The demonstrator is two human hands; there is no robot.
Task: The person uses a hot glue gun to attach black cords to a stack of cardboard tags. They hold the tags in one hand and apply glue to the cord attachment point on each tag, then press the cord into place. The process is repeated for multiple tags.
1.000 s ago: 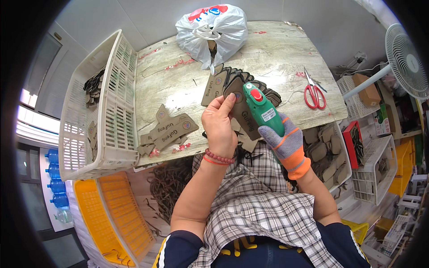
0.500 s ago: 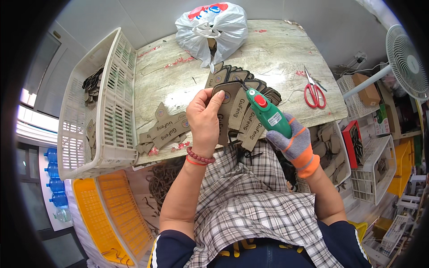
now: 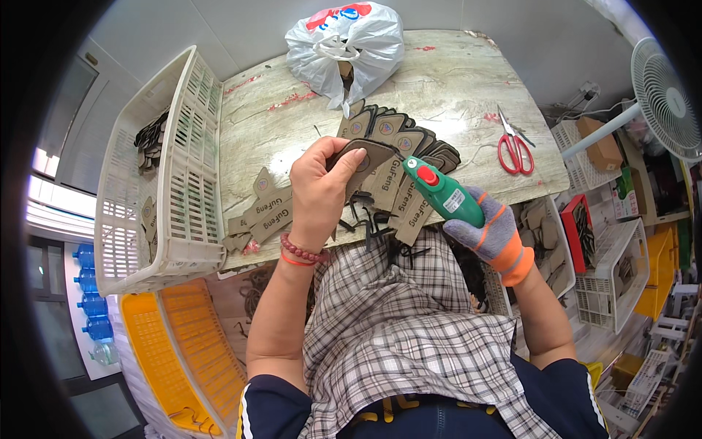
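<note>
The brown flap (image 3: 376, 156), flat and matte with a dark edge and a rounded-point end, is held up over the front of the table (image 3: 256, 139). The bare left hand (image 3: 320, 183) pinches it between thumb and bent fingers, covering much of it. The right hand (image 3: 491, 238), in a grey knitted glove with orange bands, is wrapped around a smooth green plastic power tool (image 3: 439, 188) with a red button. The tool's dark tip is at the flap's right corner; whether they touch, I cannot tell.

Just beyond, similar flaps (image 3: 413, 143) overlap in a fan, and black strips (image 3: 373, 221) lie loose at the front edge. More flaps (image 3: 265, 216) are piled to the left, beside a slotted white plastic basket (image 3: 194, 164). A crinkled white bag (image 3: 347, 55), knotted at its handles, hides part of the table's far side. Red-handled scissors (image 3: 516, 155) lie to the right.

The fanned flaps carry dark lettering and small round badges; the tool has a white printed sticker, and the bag red and blue print.
</note>
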